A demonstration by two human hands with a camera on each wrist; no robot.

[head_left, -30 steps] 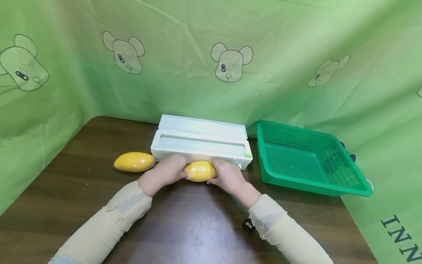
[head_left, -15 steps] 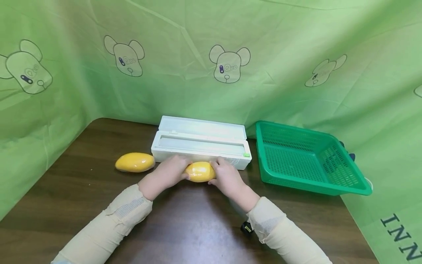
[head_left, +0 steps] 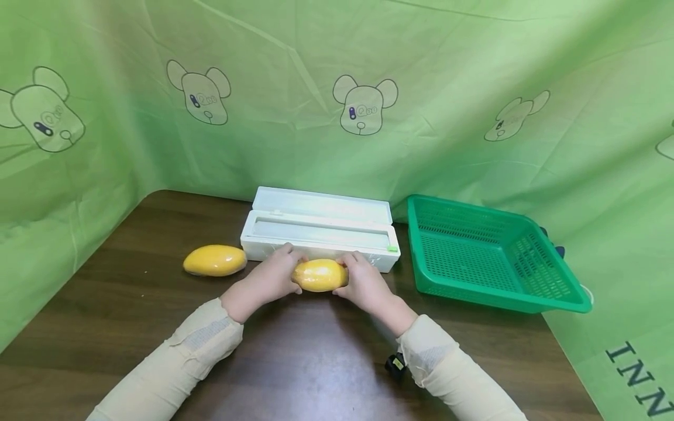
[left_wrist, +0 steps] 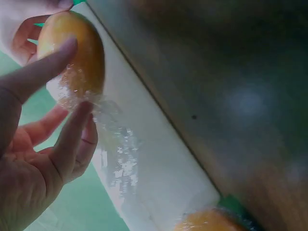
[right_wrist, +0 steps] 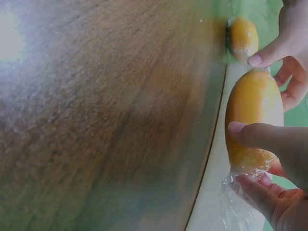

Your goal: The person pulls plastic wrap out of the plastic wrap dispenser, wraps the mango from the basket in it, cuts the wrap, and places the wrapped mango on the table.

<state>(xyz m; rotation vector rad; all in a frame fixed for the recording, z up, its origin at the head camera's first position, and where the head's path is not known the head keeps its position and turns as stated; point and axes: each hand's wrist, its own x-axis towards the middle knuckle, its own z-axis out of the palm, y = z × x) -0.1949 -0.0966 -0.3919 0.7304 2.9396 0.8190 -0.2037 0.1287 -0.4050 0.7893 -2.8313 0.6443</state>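
Note:
A yellow mango (head_left: 320, 275) wrapped in clear film is held between both hands in front of the white wrap dispenser (head_left: 322, 229). My left hand (head_left: 270, 276) grips its left end, the thumb lying along the fruit in the left wrist view. At the other end my right hand (head_left: 367, 287) pinches, its thumb on the mango's side. Loose crinkled film (left_wrist: 122, 161) trails from the left end, and another film tail (right_wrist: 235, 202) hangs by the right fingers. A second film-covered mango (head_left: 215, 261) lies on the table, left of the dispenser.
The dispenser's lid (head_left: 322, 203) stands open at the back, near the green curtain (head_left: 295, 146). To the right sits a green perforated basket (head_left: 474, 298). Beside the right sleeve is a small black item (head_left: 395, 363) on the brown wooden table (head_left: 305, 374).
Both hands' fingers have shifted slightly outward along the held mango, so a little more of it shows. The second mango, dispenser and basket have stayed in place.

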